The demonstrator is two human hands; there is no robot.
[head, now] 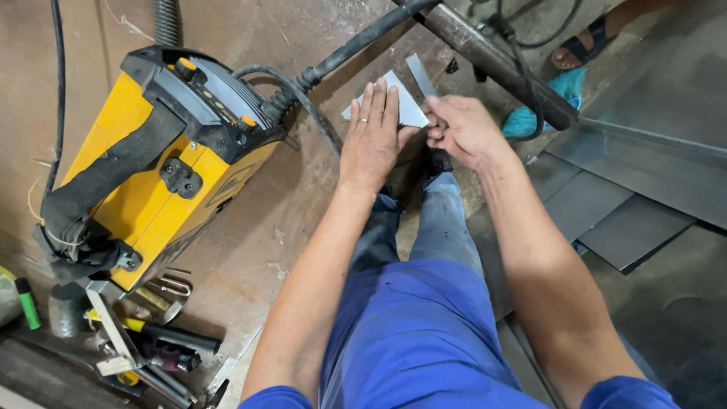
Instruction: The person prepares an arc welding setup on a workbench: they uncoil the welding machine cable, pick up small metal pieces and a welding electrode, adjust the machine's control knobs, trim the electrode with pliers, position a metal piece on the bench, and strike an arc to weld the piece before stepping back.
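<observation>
Two hands are used beside the yellow welder (163, 163) — left hand (371, 136) pressed flat on a thin, stiff, sharp-edged metal sheet (409, 110), right hand (462, 130) pinching a narrow strip (421, 76) — best gripped mid-edge.

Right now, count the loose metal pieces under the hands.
2. A flat plate lies on the floor under the left hand. A narrow strip is pinched in the right hand, rising past the plate's far edge. The hands may hide more.
</observation>
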